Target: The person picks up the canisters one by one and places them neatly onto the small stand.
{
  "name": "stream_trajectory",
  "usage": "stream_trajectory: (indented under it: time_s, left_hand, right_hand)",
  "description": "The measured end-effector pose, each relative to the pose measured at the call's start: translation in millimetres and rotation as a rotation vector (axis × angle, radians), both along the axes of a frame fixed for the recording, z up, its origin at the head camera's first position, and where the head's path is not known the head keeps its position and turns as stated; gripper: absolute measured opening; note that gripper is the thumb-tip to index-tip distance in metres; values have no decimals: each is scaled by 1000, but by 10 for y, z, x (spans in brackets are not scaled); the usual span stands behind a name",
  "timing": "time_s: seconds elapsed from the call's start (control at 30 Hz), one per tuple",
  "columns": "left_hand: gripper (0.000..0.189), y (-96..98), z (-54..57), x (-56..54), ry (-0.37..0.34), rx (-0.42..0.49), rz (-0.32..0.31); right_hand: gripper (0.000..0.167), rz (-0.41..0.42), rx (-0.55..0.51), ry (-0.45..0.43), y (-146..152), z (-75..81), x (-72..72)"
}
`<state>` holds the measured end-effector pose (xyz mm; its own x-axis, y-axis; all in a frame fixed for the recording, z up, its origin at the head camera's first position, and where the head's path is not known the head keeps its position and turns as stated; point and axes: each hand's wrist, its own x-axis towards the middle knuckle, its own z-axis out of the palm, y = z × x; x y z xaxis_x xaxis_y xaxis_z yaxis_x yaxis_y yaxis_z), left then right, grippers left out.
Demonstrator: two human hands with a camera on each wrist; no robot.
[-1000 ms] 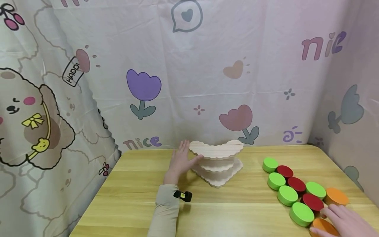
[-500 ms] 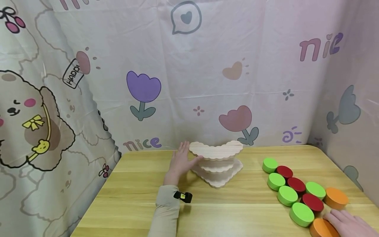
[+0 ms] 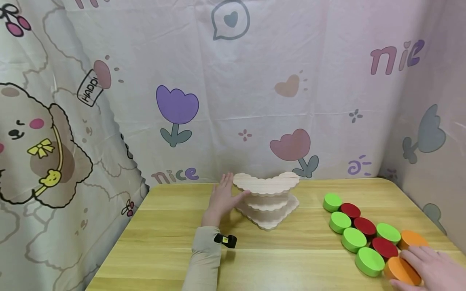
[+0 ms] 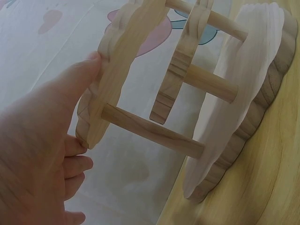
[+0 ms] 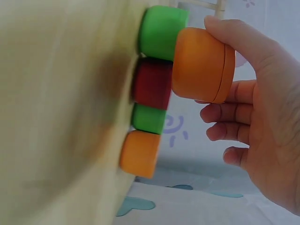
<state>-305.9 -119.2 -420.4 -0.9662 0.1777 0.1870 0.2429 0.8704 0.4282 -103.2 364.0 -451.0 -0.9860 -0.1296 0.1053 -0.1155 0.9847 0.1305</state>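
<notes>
A pale wooden tiered stand [image 3: 265, 185] with scalloped edges stands upright at the back of the table. Its tiers are joined by round dowels [image 4: 150, 131]. My left hand [image 3: 220, 201] holds the stand's top tier [image 4: 115, 77] at its left side, thumb on the edge and fingers partly hidden. At the front right, my right hand [image 3: 435, 264] grips an orange round pot [image 5: 199, 63] with a seam near its top, thumb on one side and fingers on the other. That pot is raised off the table, close to a green pot [image 3: 369, 262] and a red pot [image 3: 384, 248].
Several green and red round pots stand in touching slanted rows on the right, among them a far green one [image 3: 332, 202]. Another orange pot [image 3: 412, 239] stands just beyond my right hand. A printed curtain [image 3: 233, 101] hangs behind the wooden table [image 3: 284, 258].
My right hand has closed round the near orange pot and lifted it slightly, up and to the right. The near green pot has shifted a little. My left hand stays at the stand.
</notes>
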Motion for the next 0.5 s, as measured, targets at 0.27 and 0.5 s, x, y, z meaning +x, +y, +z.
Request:
stream_trajectory:
  time_s: [0.27, 0.5]
  left_hand:
    - [109, 0, 25, 5, -4, -3, 5]
    - [108, 4, 31, 4, -9, -7, 6]
  right_hand:
    - [69, 82, -50, 135, -103, 227, -68]
    - [59, 189, -30, 234, -212, 350, -147]
